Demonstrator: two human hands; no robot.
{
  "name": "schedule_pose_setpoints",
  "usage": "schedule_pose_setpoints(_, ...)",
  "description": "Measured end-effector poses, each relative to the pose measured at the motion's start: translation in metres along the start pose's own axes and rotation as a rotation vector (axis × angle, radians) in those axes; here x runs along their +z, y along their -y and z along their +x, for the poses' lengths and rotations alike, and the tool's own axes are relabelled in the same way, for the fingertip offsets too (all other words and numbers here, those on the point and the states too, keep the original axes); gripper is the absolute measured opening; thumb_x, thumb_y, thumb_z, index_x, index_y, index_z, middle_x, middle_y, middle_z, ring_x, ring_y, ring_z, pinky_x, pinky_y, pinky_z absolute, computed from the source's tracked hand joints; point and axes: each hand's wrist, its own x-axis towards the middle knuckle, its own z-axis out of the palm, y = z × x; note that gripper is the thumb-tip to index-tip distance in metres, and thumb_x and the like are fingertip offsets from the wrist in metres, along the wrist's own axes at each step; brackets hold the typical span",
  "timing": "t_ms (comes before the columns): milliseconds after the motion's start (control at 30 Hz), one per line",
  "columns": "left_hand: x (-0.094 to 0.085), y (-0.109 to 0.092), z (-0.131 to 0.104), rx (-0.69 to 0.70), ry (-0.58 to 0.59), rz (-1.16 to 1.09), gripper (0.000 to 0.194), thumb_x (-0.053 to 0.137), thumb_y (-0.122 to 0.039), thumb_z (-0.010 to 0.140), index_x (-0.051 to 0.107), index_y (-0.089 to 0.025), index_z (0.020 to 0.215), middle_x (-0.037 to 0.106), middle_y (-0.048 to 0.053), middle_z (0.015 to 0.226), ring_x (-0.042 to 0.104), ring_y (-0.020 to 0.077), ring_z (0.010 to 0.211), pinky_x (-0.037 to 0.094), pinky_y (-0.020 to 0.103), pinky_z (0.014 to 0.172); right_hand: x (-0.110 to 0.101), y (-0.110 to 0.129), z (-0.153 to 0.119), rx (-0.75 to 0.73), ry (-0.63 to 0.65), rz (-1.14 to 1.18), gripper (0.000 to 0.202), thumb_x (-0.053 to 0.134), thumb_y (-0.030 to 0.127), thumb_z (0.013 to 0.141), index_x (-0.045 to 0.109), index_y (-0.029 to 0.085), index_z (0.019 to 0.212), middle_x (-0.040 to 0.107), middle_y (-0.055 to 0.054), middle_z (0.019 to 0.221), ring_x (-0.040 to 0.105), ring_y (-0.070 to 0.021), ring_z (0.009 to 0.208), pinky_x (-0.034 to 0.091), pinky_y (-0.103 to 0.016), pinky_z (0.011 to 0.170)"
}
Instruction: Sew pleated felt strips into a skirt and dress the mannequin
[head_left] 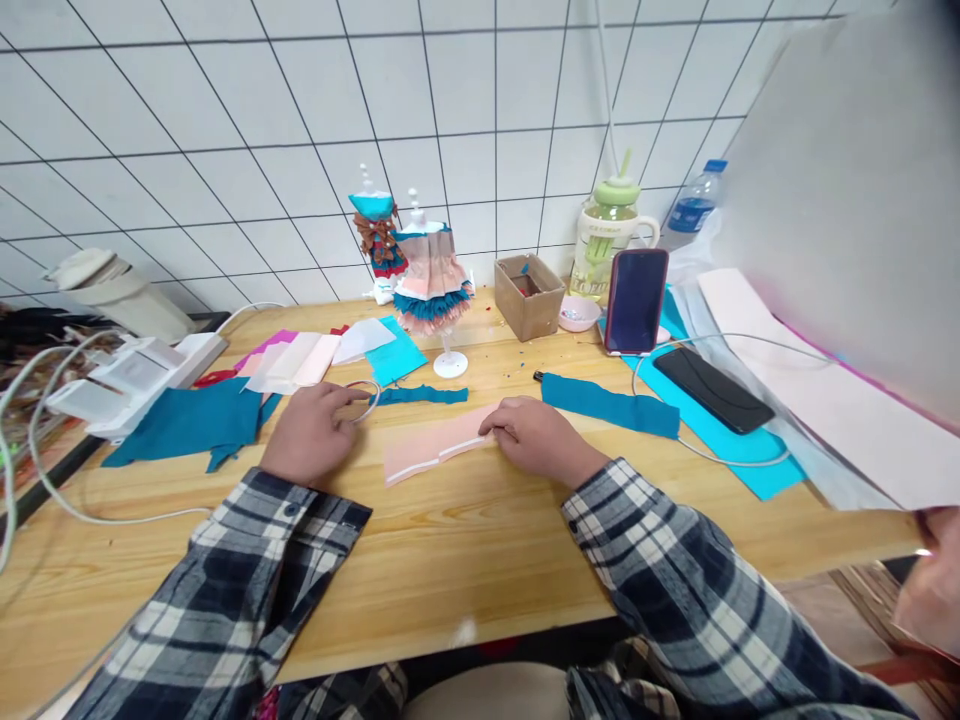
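A peach strip of crepe paper (412,440) lies on the table before me, with a narrow white line of tape (420,467) along its near edge. At the strip's right end is my right hand (544,438), fingers pinched together on the tape's end. My left hand (309,430) rests to the left of the strip, its fingers curled on a thin ring-shaped roll of tape (373,402). Behind the strip lies a narrow blue crepe strip (427,395). To the right is a wider blue crepe strip (611,404).
Two small dress forms stand at the back, the nearer with a peach and blue paper dress (433,270). Further right are a cardboard box (529,297), a pink dish (579,315), an upright phone (636,300) and a flat phone (712,388). Cables and a power strip (135,385) lie left.
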Motion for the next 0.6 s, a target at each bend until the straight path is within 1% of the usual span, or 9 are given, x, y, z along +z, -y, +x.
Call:
schedule_pose_setpoints(67, 0.0, 0.018, -0.004, -0.012, 0.039, 0.049, 0.024, 0.054, -0.03, 0.081, 0.069, -0.021, 0.097, 0.068, 0.01, 0.093, 0.062, 0.0274, 0.087, 0.048, 0.042, 0.077, 0.001, 0.0, 0.0, -0.008, -0.01, -0.01, 0.032, 0.046, 0.01, 0.088, 0.073, 0.021, 0.1, 0.068, -0.006, 0.097, 0.059, -0.0179, 0.095, 0.042, -0.029, 0.084)
schedule_pose_setpoints(100, 0.001, 0.023, -0.006, -0.021, 0.066, 0.068, 0.023, 0.056, -0.029, 0.079, 0.069, -0.02, 0.095, 0.068, 0.008, 0.091, 0.062, 0.0269, 0.085, 0.047, 0.041, 0.075, 0.001, 0.0, -0.001, -0.015, 0.001, -0.015, 0.032, 0.047, 0.009, 0.087, 0.074, 0.021, 0.1, 0.067, -0.007, 0.097, 0.059, -0.0182, 0.095, 0.042, -0.03, 0.084)
schedule_pose_setpoints(200, 0.005, 0.023, -0.009, -0.031, 0.094, 0.106, 0.014, 0.06, -0.03, 0.079, 0.066, -0.018, 0.082, 0.066, 0.004, 0.08, 0.06, 0.0229, 0.079, 0.044, 0.034, 0.067, 0.003, 0.003, -0.002, -0.046, 0.062, -0.001, 0.032, 0.049, 0.008, 0.085, 0.074, 0.021, 0.1, 0.068, -0.007, 0.095, 0.06, -0.0188, 0.094, 0.043, -0.031, 0.085)
schedule_pose_setpoints(233, 0.005, 0.02, -0.008, -0.049, 0.085, 0.094, 0.015, 0.06, -0.032, 0.08, 0.064, -0.018, 0.077, 0.065, 0.003, 0.076, 0.059, 0.0215, 0.076, 0.042, 0.032, 0.064, 0.004, 0.004, -0.002, -0.056, 0.076, 0.01, 0.031, 0.05, 0.009, 0.084, 0.074, 0.02, 0.101, 0.068, -0.007, 0.095, 0.06, -0.0189, 0.093, 0.044, -0.031, 0.084)
schedule_pose_setpoints(267, 0.006, 0.017, -0.008, -0.102, 0.071, 0.05, 0.018, 0.06, -0.034, 0.082, 0.061, -0.019, 0.074, 0.063, 0.002, 0.073, 0.058, 0.0202, 0.072, 0.039, 0.03, 0.061, 0.005, 0.006, -0.003, -0.064, 0.085, 0.022, 0.031, 0.051, 0.01, 0.084, 0.074, 0.02, 0.102, 0.068, -0.007, 0.095, 0.06, -0.0189, 0.093, 0.044, -0.031, 0.084)
schedule_pose_setpoints(367, 0.004, 0.011, -0.006, -0.37, -0.012, -0.173, 0.016, 0.056, -0.035, 0.088, 0.055, -0.02, 0.083, 0.066, -0.001, 0.07, 0.059, 0.0181, 0.067, 0.038, 0.028, 0.059, 0.007, 0.012, -0.004, -0.077, 0.099, 0.05, 0.03, 0.052, 0.012, 0.084, 0.072, 0.019, 0.105, 0.069, -0.007, 0.095, 0.061, -0.0185, 0.091, 0.045, -0.03, 0.081)
schedule_pose_setpoints(433, 0.003, 0.011, -0.005, -0.512, -0.105, -0.237, 0.015, 0.047, -0.035, 0.094, 0.05, -0.021, 0.091, 0.068, -0.002, 0.073, 0.061, 0.0185, 0.071, 0.039, 0.029, 0.061, 0.009, 0.014, -0.004, -0.087, 0.09, 0.064, 0.029, 0.052, 0.014, 0.084, 0.071, 0.019, 0.105, 0.069, -0.006, 0.093, 0.06, -0.0181, 0.088, 0.045, -0.03, 0.079)
schedule_pose_setpoints(533, 0.003, 0.01, -0.004, -0.573, -0.281, -0.359, 0.022, 0.038, -0.04, 0.099, 0.045, -0.019, 0.101, 0.068, 0.0, 0.079, 0.061, 0.0191, 0.08, 0.043, 0.031, 0.069, 0.013, 0.016, -0.003, -0.103, 0.03, 0.069, 0.028, 0.053, 0.014, 0.084, 0.069, 0.018, 0.106, 0.069, -0.005, 0.092, 0.059, -0.0183, 0.087, 0.044, -0.031, 0.081)
schedule_pose_setpoints(600, 0.003, 0.001, -0.004, -0.528, -0.353, -0.501, 0.029, 0.03, -0.043, 0.101, 0.042, -0.018, 0.109, 0.068, 0.002, 0.084, 0.062, 0.0179, 0.083, 0.046, 0.033, 0.076, 0.013, 0.016, -0.002, -0.1, -0.044, 0.08, 0.029, 0.052, 0.014, 0.085, 0.067, 0.017, 0.109, 0.068, -0.006, 0.094, 0.059, -0.0191, 0.09, 0.044, -0.032, 0.084)
